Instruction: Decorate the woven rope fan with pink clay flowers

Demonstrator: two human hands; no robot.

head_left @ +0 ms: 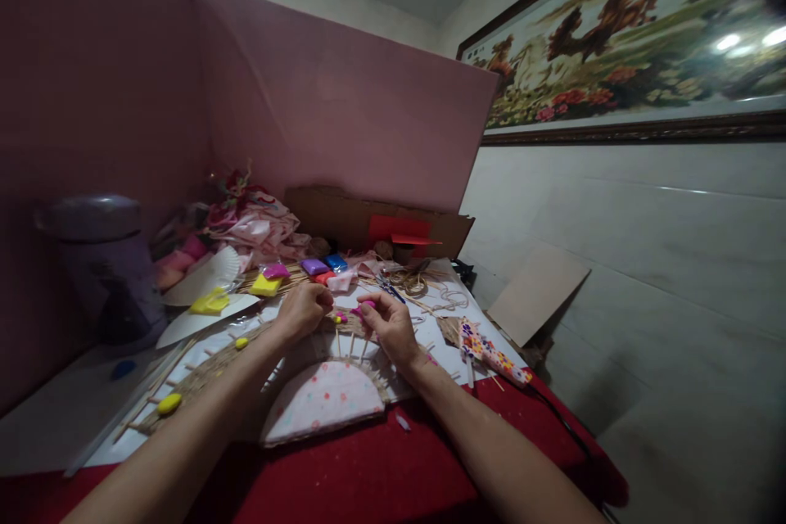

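Observation:
My right hand (396, 332) pinches a lump of magenta modelling clay (364, 309) between thumb and fingers. Just left of it, my left hand (305, 309) has its fingers curled together; whether something small is in them I cannot make out. Both hands hover over the far part of a fan-shaped craft piece made of sticks and a twine-wrapped arc (209, 372). Yellow clay balls (169, 404) sit on that arc, and small yellow and pink bits show between my hands. At its near side lies a half-round panel (328, 401) covered in dotted pale fabric.
A flower-patterned glue gun (491, 352) with a black cord lies at right. Behind are clay packs, yellow (266, 286), purple (314, 266) and blue (336, 262), scissors (391, 288), twine and pink fabric (261, 229). A purple lidded bottle (104, 278) stands left. Red cloth (430, 458) covers the front.

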